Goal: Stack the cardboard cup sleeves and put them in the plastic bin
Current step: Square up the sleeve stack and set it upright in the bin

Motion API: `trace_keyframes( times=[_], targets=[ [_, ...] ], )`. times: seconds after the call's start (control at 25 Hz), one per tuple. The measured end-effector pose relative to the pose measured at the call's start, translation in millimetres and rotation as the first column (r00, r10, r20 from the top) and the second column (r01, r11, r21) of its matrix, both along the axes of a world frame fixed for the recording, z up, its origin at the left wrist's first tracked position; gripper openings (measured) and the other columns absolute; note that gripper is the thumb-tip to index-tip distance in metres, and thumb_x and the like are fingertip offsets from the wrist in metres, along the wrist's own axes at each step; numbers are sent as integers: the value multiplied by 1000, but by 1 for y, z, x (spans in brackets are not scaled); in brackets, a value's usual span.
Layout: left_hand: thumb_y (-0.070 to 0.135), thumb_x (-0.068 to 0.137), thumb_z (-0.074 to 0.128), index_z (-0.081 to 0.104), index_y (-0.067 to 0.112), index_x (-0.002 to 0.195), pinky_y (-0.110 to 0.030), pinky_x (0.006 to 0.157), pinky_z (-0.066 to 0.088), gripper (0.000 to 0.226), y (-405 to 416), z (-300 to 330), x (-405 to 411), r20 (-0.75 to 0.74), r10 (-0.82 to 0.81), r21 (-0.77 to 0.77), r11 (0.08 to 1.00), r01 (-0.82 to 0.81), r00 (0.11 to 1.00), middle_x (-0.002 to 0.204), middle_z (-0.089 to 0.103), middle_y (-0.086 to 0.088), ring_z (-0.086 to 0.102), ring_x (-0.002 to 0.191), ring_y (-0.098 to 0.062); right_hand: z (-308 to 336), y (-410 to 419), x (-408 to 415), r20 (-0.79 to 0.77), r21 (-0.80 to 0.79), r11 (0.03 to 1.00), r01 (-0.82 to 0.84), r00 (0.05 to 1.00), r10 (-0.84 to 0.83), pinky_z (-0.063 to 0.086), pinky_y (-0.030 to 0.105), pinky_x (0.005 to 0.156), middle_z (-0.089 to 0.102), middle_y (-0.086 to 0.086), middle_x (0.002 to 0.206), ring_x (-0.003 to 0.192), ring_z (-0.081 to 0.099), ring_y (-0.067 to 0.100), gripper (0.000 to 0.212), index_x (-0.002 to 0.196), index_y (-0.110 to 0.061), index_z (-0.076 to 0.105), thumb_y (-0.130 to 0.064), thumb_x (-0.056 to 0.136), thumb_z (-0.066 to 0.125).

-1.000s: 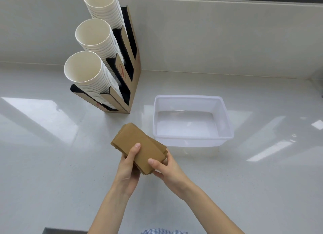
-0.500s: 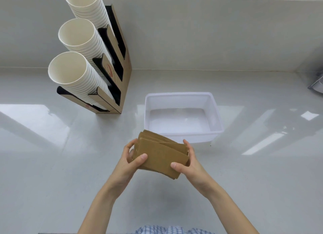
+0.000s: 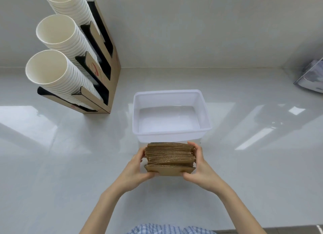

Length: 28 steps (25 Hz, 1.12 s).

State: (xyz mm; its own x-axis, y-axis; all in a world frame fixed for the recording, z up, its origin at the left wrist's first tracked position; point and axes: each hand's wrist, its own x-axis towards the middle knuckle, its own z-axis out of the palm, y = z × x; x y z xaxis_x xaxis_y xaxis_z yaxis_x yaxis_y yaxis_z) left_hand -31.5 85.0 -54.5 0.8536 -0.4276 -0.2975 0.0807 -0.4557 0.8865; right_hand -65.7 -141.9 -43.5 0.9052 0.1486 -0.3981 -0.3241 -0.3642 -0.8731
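Both hands, left hand [image 3: 135, 170] and right hand [image 3: 201, 170], closed around the ends of a stack of cardboard cup sleeves [image 3: 170, 159], held on edge just before the empty plastic bin [image 3: 204, 111]. Loosely aligned sleeves could have fanned out or slipped onto the desk [image 3: 253, 181] if the squeeze eased.

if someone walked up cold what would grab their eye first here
Most likely the brown sleeves, a thick stack held edge-up between the left hand and right hand at centre, just in front of the empty bin. Next, three slanted columns of white cups in a rack at the back left.
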Motion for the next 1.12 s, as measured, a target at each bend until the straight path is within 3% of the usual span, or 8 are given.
trace_keyframes(
  times=[0.2, 0.4, 0.52, 0.68, 0.76, 0.84, 0.96, 1.12],
  targets=[
    [53, 53, 61, -1, 42, 133, -26, 106, 30, 102, -9, -15, -5, 91, -47, 148, 988, 33, 995, 133, 38, 12, 35, 125, -10, -7, 5, -3, 0, -28, 999, 23, 1000, -23, 26, -12, 81, 26, -12, 135, 118, 36, -12, 108, 142, -20, -12, -7, 74, 72],
    [55, 47, 63, 3, 23, 143, -31, 109, 30, 118, -19, -11, -3, 126, 4, 128, 992, -20, 992, 128, 37, 14, 36, 126, -13, -12, 6, -2, 19, -50, 999, 17, 1000, -16, 23, -12, 87, 10, -7, 149, 131, 21, 0, 115, 141, -23, -19, -8, 72, 72],
    [46, 51, 73, 11, 55, 128, -21, 99, 42, 100, -29, -7, -2, 177, 50, 19, 998, -54, 983, 119, 54, 26, 52, 115, -1, -14, 14, -1, 59, -72, 997, 6, 998, -2, 19, 7, 106, 10, 0, 150, 139, 19, 9, 113, 133, -31, -22, -19, 68, 69],
    [35, 55, 77, 7, 59, 119, -24, 94, 47, 97, -36, -7, 1, 192, 90, -18, 996, -89, 977, 113, 58, 16, 57, 107, -4, -14, 16, 0, 53, -36, 999, 25, 998, -23, 23, 26, 115, 13, -2, 155, 140, 24, 11, 115, 135, -33, -23, -32, 63, 67],
    [40, 55, 70, -15, 57, 123, -9, 98, 34, 110, -32, -10, -1, 153, 33, 3, 999, -34, 988, 120, 49, 21, 50, 116, -4, -14, 12, -1, 45, -42, 998, 38, 998, -37, 26, 22, 111, 17, -6, 154, 136, 30, 8, 116, 142, -26, -18, -30, 65, 69],
    [46, 54, 64, -25, 48, 120, -15, 106, 26, 111, -25, -15, -2, 98, -4, 36, 999, 1, 995, 128, 39, 23, 38, 128, -9, -16, 7, -3, 41, -61, 997, 44, 998, -42, 27, 17, 105, 23, -9, 150, 132, 34, 6, 113, 144, -24, -13, -20, 70, 73],
    [49, 54, 63, -19, 50, 123, -35, 113, 29, 108, -17, -17, -2, 60, -4, 60, 998, 1, 998, 130, 32, 24, 35, 131, -15, -19, 1, -6, 31, -79, 995, 55, 998, -53, 32, 1, 92, 37, -9, 140, 125, 42, 6, 106, 144, -28, -6, -12, 74, 71],
    [48, 51, 64, 13, 48, 124, -34, 108, 34, 88, -15, -15, 0, 85, 14, 103, 994, -22, 996, 123, 41, 15, 39, 120, -13, -21, 2, -7, 48, -87, 992, 89, 995, -86, 30, -12, 80, 44, -10, 129, 119, 44, 6, 96, 144, -27, 8, -11, 74, 71]
  ],
)
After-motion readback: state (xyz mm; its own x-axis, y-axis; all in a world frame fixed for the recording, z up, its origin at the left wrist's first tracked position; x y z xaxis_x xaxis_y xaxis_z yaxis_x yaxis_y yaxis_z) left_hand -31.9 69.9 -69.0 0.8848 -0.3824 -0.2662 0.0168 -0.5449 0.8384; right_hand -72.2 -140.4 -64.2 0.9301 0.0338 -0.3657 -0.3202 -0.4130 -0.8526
